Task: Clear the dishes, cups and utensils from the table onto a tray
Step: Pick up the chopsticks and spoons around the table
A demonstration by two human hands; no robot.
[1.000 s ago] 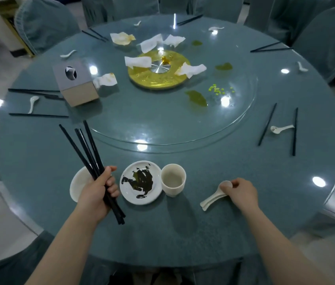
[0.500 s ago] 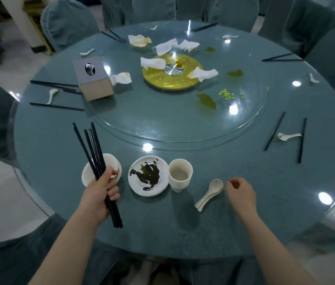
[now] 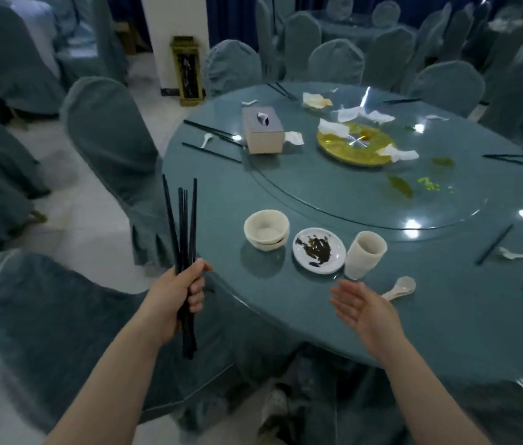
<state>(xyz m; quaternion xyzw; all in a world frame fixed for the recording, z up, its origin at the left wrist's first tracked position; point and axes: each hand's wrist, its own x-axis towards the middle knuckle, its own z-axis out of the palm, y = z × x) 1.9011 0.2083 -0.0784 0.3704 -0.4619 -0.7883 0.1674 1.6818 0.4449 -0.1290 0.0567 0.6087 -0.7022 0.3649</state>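
Left hand: my fingers are clenched round a bundle of black chopsticks, held upright off the desk's near-left edge.
Right hand: released, palm up, fingers straight, holding nothing, over the desk edge near me.
Spoons: white, stacked, lying on the desk just beyond my right hand.
Cup: white, upright, just right of the plate.
Plate: small, white, smeared with dark scraps, between bowls and cup.
Bowls: white, nested, left of the plate.
Further off: tissue box, gold disc and crumpled napkins on the glass turntable.
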